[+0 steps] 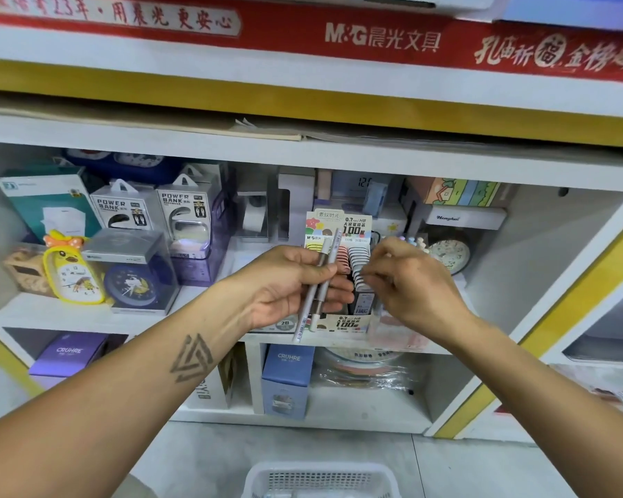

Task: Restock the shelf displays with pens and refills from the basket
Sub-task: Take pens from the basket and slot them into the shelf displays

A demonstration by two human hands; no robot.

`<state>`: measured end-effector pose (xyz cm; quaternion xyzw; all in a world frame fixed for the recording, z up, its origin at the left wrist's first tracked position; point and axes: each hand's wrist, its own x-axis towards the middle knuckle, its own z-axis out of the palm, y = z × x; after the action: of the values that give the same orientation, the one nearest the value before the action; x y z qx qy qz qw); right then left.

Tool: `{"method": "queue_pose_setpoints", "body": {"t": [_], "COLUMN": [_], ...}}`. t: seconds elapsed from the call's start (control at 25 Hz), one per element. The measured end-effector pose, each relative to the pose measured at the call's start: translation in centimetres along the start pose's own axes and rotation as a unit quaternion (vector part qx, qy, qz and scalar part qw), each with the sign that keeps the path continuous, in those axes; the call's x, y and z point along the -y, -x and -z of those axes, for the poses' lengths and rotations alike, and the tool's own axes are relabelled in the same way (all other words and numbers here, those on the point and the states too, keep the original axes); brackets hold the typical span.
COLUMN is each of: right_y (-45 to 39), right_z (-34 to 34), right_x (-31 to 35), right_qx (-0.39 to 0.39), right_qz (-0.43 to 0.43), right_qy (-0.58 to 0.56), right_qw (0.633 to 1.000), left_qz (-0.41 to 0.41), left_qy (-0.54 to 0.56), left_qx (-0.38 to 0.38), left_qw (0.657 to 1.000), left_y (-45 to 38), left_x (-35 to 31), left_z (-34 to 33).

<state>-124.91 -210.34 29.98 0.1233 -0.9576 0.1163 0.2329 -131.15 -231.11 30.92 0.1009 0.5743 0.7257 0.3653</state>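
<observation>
Restocking looks partway: the left hand grips two pale pens before the refill display box on the shelf, the right hand pinches among its packs, grip contents unclear, basket near below.

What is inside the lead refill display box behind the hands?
The display box holds rows of small refill cases, pinkish ones left, grey ones right. The left hand, holding two pens, and the right hand cover the rest.
</observation>
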Motion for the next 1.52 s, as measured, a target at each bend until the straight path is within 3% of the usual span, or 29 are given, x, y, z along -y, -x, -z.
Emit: {"method": "queue_pose_setpoints", "body": {"t": [0.04, 0.12, 0.16, 0.2, 0.28, 0.4, 0.56, 0.64, 0.84, 0.96, 1.04, 1.16, 1.28, 1.52], "right_y": [-0.5, -1.4, -1.7, -1.8, -1.8, -1.5, -0.2, 0.4, 0.6, 0.6, 0.8, 1.1, 1.4, 1.3], "right_z": [0.3, 0.9, 1.1, 1.2, 1.4, 1.7, 2.3, 2.4, 4.5, 7.0, 8.1, 7.7, 5.2, 2.2], "right_x": [0.3, 1.1, 1.4, 1.4, 1.7, 1.6, 1.7, 1.8, -0.6, -2.9, -3.8, -3.8, -2.8, -2.1], "right_qx": [-0.021, -0.019, -0.011, -0.004, -0.002, -0.009, 0.114, 0.135, -0.056, -0.146, -0.161, -0.118, -0.069, -0.032], "right_qz": [-0.066, -0.213, -0.243, -0.254, -0.261, -0.284, -0.278, -0.26, -0.268, -0.261, -0.242, -0.214, -0.193, -0.145], "right_qy": [-0.114, -0.389, -0.471, -0.507, -0.513, -0.458, -0.429, -0.46, -0.482, -0.542, -0.517, -0.365, -0.206, -0.156], "right_qw": [0.991, 0.896, 0.848, 0.823, 0.817, 0.842, 0.852, 0.838, 0.832, 0.785, 0.805, 0.898, 0.957, 0.977], "left_qz": [0.005, 0.016, 0.02, 0.021, 0.012, -0.034, -0.094, -0.106, -0.092, -0.101, -0.094, -0.093, -0.1, -0.095], "left_qy": [-0.007, -0.018, -0.021, -0.02, -0.005, 0.039, 0.058, 0.068, 0.014, -0.041, -0.041, -0.028, -0.036, -0.055], "left_qx": [0.01, 0.031, 0.041, 0.048, 0.053, 0.02, -0.036, -0.041, -0.054, -0.108, -0.119, -0.098, -0.08, -0.064], "left_qw": [1.0, 0.999, 0.999, 0.998, 0.999, 0.998, 0.993, 0.991, 0.994, 0.988, 0.988, 0.99, 0.991, 0.992], "left_y": [0.0, -0.1, -0.2, -0.2, -0.3, -0.6, -1.2, -1.5, -1.8, -2.2, -2.4, -2.5, -2.5, -2.4], "left_x": [0.1, 0.2, 0.3, 0.4, 0.4, 0.0, -0.3, -0.3, -0.6, -0.5, -0.4, -0.3, 0.1, 0.9], "left_z": [-0.1, -0.3, -0.5, -0.6, -0.9, -1.2, -2.2, -2.9, -3.3, -3.7, -3.9, -4.0, -4.1, -3.2]}}
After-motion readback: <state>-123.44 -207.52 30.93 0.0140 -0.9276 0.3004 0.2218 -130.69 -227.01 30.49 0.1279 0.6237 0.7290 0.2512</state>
